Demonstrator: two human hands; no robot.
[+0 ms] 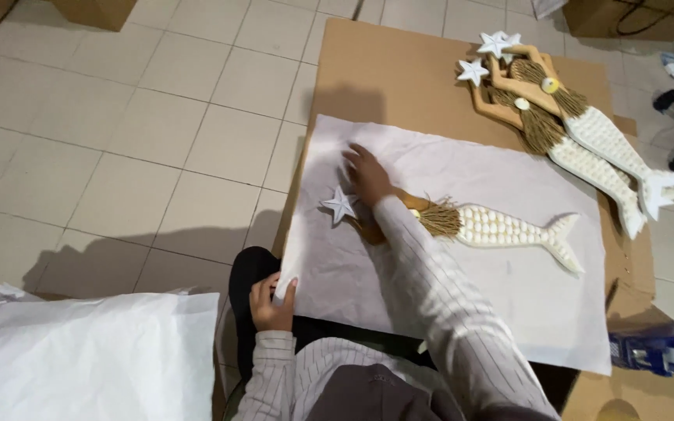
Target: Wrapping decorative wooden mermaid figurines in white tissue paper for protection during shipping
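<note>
Head view: wooden mermaid figure point(501, 228) lies flat on the white wrapping paper point(509, 304) atop a cardboard sheet point(399, 70), long axis running left-right, star end nearest the right hand point(367, 173), tail well away. Right hand rests flat, fingers released, at the figure's head end; left hand point(272, 304) pinches the paper's near-left corner. Two more mermaids point(587, 140) lie beyond.

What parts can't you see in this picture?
All in the head view:
- The mermaid: its face and arms are hidden by the right hand and sleeve.
- The paper: its near-left corner is hidden by the left hand.
- The tape dispenser: cut off by the right edge.
- The two mermaids farther back: faces too small to make out.
</note>
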